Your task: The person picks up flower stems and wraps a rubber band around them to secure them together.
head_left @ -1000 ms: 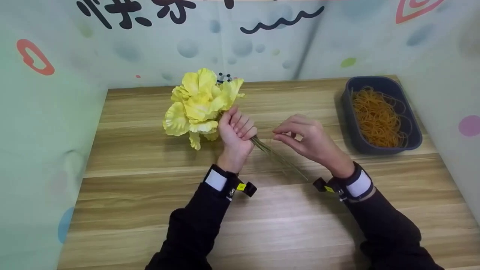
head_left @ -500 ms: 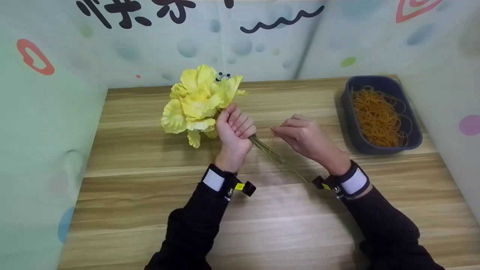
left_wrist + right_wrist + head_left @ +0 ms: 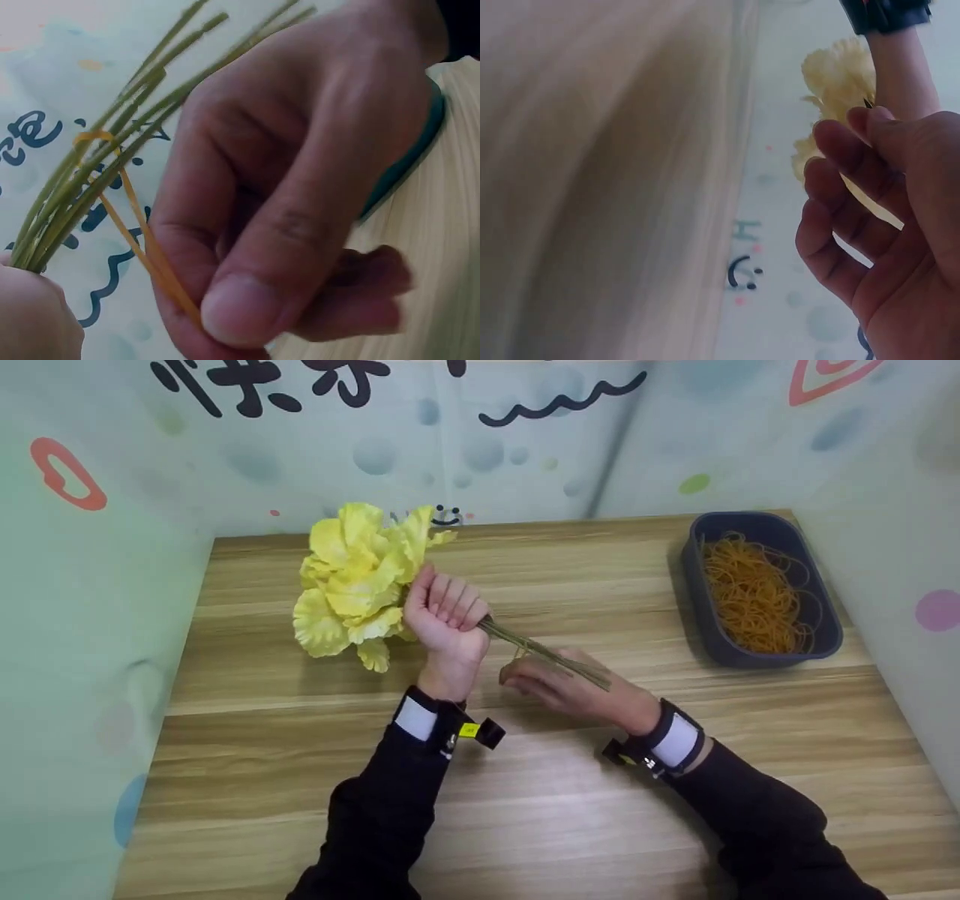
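My left hand (image 3: 446, 619) grips a bunch of yellow artificial flowers (image 3: 356, 577) by the stems, just below the blooms. The thin green stems (image 3: 90, 176) stick out from the fist toward the right. A yellow-orange rubber band (image 3: 172, 291) loops over the stems in the left wrist view. Thumb and forefinger of my right hand (image 3: 574, 690) pinch the band's other end and pull it taut, below the stems in the head view. The right hand's remaining fingers curl loosely, as the right wrist view shows, where blooms (image 3: 840, 75) appear behind the hand.
A dark blue plastic tub (image 3: 757, 660) stands at the table's back right, with a heap of loose rubber bands (image 3: 750, 592) inside. Printed fabric walls (image 3: 525, 472) border the wood-grain table (image 3: 262, 780) at the back and sides.
My right hand has moved toward me and left, from beside the stems to below them, stretching the band. The left hand has shifted slightly left with the flowers.
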Demonstrator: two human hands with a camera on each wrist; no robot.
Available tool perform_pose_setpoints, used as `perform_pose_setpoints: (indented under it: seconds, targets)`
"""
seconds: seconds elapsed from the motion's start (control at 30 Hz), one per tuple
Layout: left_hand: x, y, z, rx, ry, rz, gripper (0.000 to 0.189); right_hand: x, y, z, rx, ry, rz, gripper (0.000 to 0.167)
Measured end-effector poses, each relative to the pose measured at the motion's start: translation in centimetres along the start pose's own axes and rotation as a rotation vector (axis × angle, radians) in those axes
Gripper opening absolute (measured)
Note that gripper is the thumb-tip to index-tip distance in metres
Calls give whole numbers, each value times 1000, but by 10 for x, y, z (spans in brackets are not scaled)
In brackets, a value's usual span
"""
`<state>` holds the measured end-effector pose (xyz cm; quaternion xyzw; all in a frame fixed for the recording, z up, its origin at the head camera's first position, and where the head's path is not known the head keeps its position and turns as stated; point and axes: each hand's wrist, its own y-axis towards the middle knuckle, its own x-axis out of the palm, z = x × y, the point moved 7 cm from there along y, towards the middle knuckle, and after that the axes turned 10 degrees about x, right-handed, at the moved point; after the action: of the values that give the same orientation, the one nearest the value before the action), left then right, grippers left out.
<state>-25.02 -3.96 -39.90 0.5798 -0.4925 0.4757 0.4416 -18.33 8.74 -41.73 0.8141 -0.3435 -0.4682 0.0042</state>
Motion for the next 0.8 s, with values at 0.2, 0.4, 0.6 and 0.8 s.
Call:
perform_pose_setpoints:
  seconds: [0.2, 0.4, 0.6, 0.8]
  targets:
    - [0, 5, 12, 66, 0, -2, 58, 16, 2, -19, 2, 92, -83, 11]
    - [3, 7, 15, 57, 3, -35, 57, 2, -1, -42, 25, 35, -30, 13]
    - [1, 10, 16, 52, 2, -49, 58, -28, -5, -57, 67, 78, 116, 12]
    - [-1, 8, 11, 46, 91, -60, 59, -49, -12, -58, 180, 257, 134, 14]
